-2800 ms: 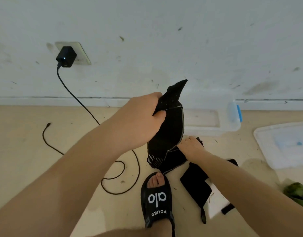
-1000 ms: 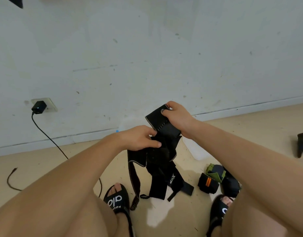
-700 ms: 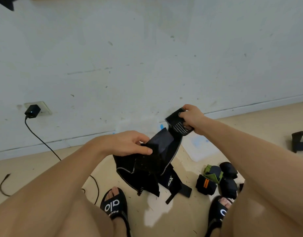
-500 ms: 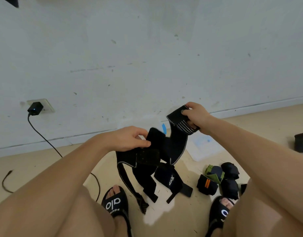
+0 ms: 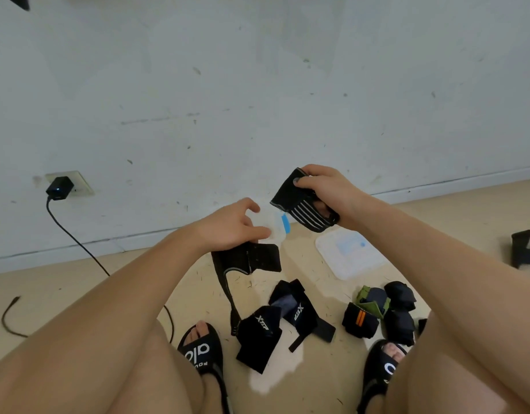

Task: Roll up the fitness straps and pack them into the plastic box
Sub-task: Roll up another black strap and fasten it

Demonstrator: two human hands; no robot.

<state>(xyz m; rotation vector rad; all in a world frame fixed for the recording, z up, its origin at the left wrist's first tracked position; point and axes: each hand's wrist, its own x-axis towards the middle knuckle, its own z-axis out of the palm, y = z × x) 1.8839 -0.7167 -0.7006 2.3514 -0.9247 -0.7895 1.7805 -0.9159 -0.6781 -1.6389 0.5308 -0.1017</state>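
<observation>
The right hand [image 5: 326, 189] is gripping the white-striped end of a black fitness strap [image 5: 302, 204], fingers curled round it, while the left hand [image 5: 232, 225] is pinching another black strap [image 5: 249, 259] whose tail is trailing down to the floor. The clear plastic box [image 5: 277, 224] is sitting by the wall behind the hands, its lid [image 5: 349, 253] lying beside it. Rolling well probably means starting at one end, keeping edges aligned and the tension tight. Loose straps on the floor [image 5: 283, 316] are reading "XEP"; the black sandal [image 5: 199, 351] is showing "alo".

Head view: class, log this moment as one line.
left hand: grips black strap | right hand: grips striped wrap | plastic box: behind hands
</observation>
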